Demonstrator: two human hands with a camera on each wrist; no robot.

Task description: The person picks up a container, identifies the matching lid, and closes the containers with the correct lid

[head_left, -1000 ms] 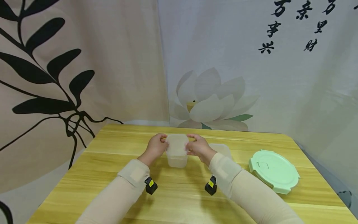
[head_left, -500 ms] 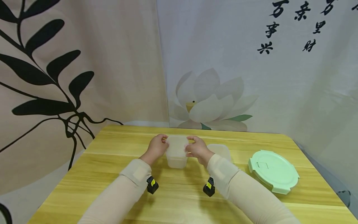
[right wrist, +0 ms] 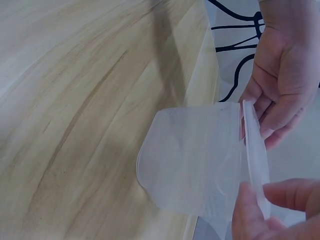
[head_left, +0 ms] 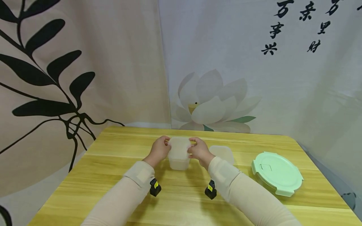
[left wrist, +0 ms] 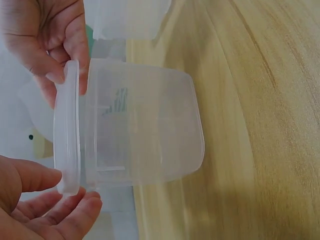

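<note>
A translucent plastic food container (left wrist: 145,125) stands upright on the wooden table, in front of me at the middle. Its pale lid (left wrist: 67,130) is held level just above the rim, with a narrow gap showing in the left wrist view. My left hand (head_left: 158,150) pinches the lid's left edge between thumb and fingers. On the opposite edge, my right hand (head_left: 200,151) grips the lid in the same way. In the right wrist view, fingers (right wrist: 246,212) of the right hand reach below the lid beside the container's rim.
A second translucent container (head_left: 222,152) sits behind my right wrist, partly hidden. Farther right stands a round container with a mint-green clip lid (head_left: 278,172). A printed curtain (head_left: 127,62) hangs behind the table's far edge.
Both wrists have drawn slightly inward, toward each other. The lid appears marginally lower over the container. Both hands keep their hold on it, and the other containers have not moved.
</note>
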